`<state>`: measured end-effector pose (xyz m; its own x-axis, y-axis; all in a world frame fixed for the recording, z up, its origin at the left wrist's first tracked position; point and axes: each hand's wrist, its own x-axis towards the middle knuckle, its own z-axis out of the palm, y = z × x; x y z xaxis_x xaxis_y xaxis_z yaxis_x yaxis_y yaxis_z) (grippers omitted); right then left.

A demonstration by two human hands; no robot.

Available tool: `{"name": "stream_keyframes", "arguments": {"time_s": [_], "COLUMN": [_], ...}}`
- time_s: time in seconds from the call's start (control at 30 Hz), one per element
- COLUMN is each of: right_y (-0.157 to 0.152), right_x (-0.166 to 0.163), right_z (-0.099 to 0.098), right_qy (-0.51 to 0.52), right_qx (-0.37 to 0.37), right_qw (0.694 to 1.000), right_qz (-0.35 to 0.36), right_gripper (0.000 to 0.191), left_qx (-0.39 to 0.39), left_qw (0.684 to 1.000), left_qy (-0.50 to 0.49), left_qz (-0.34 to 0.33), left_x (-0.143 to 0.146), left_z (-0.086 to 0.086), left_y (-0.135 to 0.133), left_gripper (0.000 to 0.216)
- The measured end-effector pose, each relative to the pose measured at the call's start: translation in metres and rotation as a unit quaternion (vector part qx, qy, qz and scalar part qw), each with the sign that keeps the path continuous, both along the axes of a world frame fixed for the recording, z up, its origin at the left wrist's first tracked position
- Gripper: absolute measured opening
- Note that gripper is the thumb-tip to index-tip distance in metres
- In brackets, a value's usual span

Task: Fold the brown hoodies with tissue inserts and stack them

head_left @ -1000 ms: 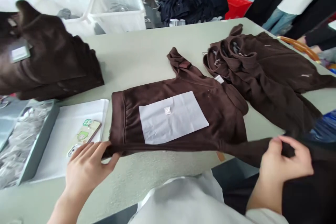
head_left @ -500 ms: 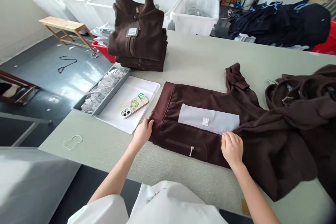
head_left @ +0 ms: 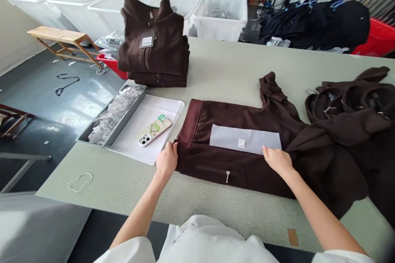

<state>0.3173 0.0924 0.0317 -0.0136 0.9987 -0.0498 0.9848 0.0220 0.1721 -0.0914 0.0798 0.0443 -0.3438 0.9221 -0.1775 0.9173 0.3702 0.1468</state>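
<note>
Folding the brown jacket [head_left: 216,168] on the bench [head_left: 234,61]: L hand [head_left: 166,160] pinches the hem corner, fingers closed on the cloth. R hand [head_left: 277,160] lies flat and spread on the folded edge, touching the paper sheet [head_left: 228,135] btwn both hands. Best, I'd judge, to pull the hem taut w/ the L and press w/ the R so the crease runs straight along the paper.

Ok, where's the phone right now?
In the head view, the phone lies left of centre on the white paper, between the grey tray and the brown jacket, beyond the left hand.
</note>
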Motion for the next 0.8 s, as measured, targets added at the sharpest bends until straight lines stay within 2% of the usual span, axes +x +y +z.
{"name": "stream_keyframes", "arguments": {"time_s": [0.17,0.27,0.57,0.7,0.8], "right_y": [-0.003,-0.005,-0.047,-0.048,-0.043], "right_x": [-0.003,-0.002,-0.017,-0.016,-0.018], "right_z": [-0.020,-0.025,-0.020,-0.015,-0.015], "right_qy": [0.017,0.019,0.044,0.052,0.050], "right_qx": [0.111,0.130,0.157,0.157,0.155], "right_qw": [0.993,0.991,0.982,0.984,0.983], "right_qz": [0.024,0.027,0.092,0.071,0.081], "right_gripper": [0.043,0.046,0.044,0.043,0.041], "left_qx": [-0.017,-0.018,-0.050,-0.036,0.053], "left_qw": [1.000,1.000,0.997,0.997,0.997], "left_qy": [0.018,0.019,0.037,0.052,0.064], "left_qz": [0.003,0.010,0.045,0.042,0.010], "left_x": [0.004,0.004,-0.013,-0.016,-0.005], "left_z": [-0.008,-0.012,-0.008,-0.004,0.010], "left_y": [0.011,0.009,-0.045,-0.052,-0.048], "left_gripper": [0.038,0.041,0.040,0.040,0.037]}}
